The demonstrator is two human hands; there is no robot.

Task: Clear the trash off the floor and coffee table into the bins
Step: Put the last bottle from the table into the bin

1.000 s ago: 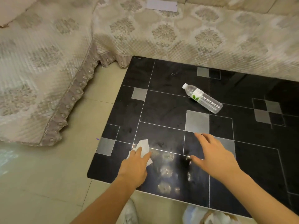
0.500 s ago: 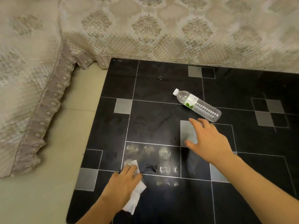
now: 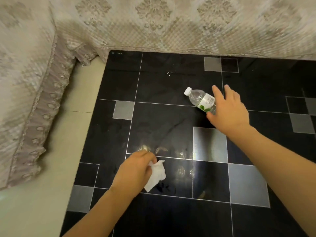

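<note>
A clear plastic water bottle point(image 3: 199, 98) with a white cap and a green-leaf label lies on its side on the black glass coffee table point(image 3: 162, 120). My right hand point(image 3: 228, 111) is spread over the bottle's lower half, fingers apart, covering that end; the fingers have not closed around it. My left hand point(image 3: 136, 170) is closed on a crumpled white tissue point(image 3: 156, 175), which hangs out to the right of the fist just above the table's near part.
A sofa point(image 3: 171, 26) under a cream patterned cover runs along the table's far edge and wraps around the left side point(image 3: 25, 82). A strip of beige tiled floor point(image 3: 51, 177) lies between the sofa and the table's left edge. White crumbs point(image 3: 171, 72) dot the far tabletop.
My right hand has reached forward from mid-table to the bottle. My left hand has gathered the tissue off the table into its grip. The view has moved closer over the table.
</note>
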